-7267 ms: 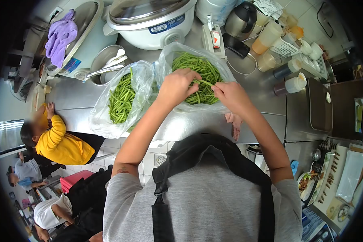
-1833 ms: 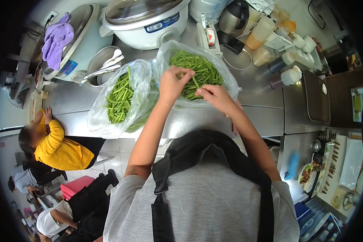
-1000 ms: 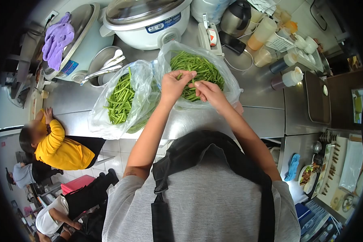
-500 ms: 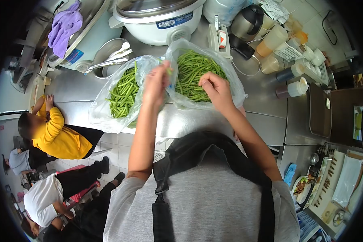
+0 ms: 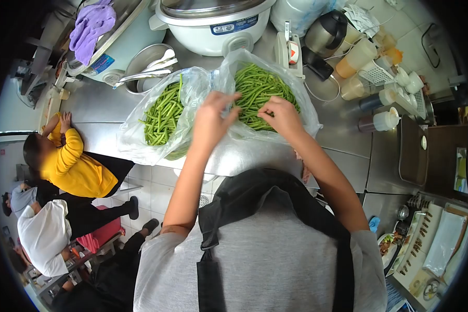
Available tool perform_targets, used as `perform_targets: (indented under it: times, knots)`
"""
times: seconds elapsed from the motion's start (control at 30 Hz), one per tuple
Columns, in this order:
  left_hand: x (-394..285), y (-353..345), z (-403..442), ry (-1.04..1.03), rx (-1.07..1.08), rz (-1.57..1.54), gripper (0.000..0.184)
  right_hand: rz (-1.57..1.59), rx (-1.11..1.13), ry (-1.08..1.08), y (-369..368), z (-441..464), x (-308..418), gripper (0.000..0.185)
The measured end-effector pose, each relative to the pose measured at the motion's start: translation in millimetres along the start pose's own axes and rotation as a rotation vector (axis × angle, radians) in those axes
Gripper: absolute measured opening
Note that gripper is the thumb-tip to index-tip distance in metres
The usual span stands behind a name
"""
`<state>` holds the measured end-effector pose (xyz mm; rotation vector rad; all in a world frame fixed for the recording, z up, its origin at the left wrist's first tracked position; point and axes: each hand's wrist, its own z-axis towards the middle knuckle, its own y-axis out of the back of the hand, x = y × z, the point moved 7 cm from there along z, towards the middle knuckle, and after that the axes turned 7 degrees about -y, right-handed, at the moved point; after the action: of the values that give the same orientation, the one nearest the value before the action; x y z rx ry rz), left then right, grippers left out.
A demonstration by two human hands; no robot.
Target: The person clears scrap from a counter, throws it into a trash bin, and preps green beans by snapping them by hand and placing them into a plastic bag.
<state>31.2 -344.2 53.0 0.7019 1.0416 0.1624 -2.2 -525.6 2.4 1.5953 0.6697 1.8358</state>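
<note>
Two clear plastic bags of green beans lie side by side on the metal counter. Cut green beans (image 5: 164, 117) fill the left bag (image 5: 132, 140), and longer green beans (image 5: 262, 86) fill the right bag (image 5: 309, 112). My left hand (image 5: 210, 117), a little blurred, is at the near left edge of the right bag, thumb and fingers apart with nothing plainly between them. Over the longer beans, my right hand (image 5: 283, 117) is closed in a pinch, its fingertips pointing left. Whatever it pinches is too small to make out.
Behind the bags stand a white rice cooker (image 5: 213, 31) and a metal bowl with utensils (image 5: 140, 62). A small scale-like device (image 5: 291, 52), a steel jug (image 5: 325, 31) and sauce bottles (image 5: 356, 57) are at right. A person in yellow (image 5: 83, 166) leans at the counter's left end.
My left hand has moved right, from between the bags to the right bag, and its fingers have opened; the green bit it held is gone. My right hand stays over the beans.
</note>
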Motion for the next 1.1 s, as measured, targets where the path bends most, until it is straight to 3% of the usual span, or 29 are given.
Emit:
perform_targets:
  times: [0.07,0.17,0.23,0.33,0.43,0.53,0.63,0.73,0.93,1.03,1.1]
  knots:
    - [-5,-40,-1,-0.194,0.048,0.172,0.030,0.047,-0.032,-0.019,14,-6,4,0.011]
    - [16,-75,2,-0.134,0.116,0.111,0.022,0.131,-0.109,-0.043,37,-12,4,0.009]
    - [8,-73,6,-0.097,0.052,0.002,0.017,0.196,-0.142,-0.100,43,-19,1,0.007]
    - [5,-74,9,-0.022,0.002,-0.162,0.019,0.629,-0.132,-0.386,23,-27,-30,0.011]
    - [-4,-76,16,0.034,-0.040,-0.261,0.019,1.298,-0.167,-0.629,-3,-34,-42,0.018]
    - [-7,-76,20,0.087,-0.026,-0.314,0.019,1.731,-0.275,-0.652,-20,-31,-56,0.022]
    - [-4,-75,24,0.138,-0.032,-0.434,0.018,1.482,-0.313,-0.667,-13,-32,-64,0.018]
    - [4,-73,33,0.185,-0.099,-0.571,0.020,1.066,-0.179,-0.649,-11,-34,-68,0.020]
    - [19,-72,44,0.198,-0.168,-0.513,0.022,0.935,0.069,-0.585,-24,-32,-40,0.027]
    - [21,-71,46,0.179,-0.209,-0.496,0.019,0.596,0.118,-0.577,-26,-30,-30,0.028]
    - [20,-69,48,0.122,-0.234,-0.488,0.022,0.520,0.026,-0.486,-14,-28,-14,0.024]
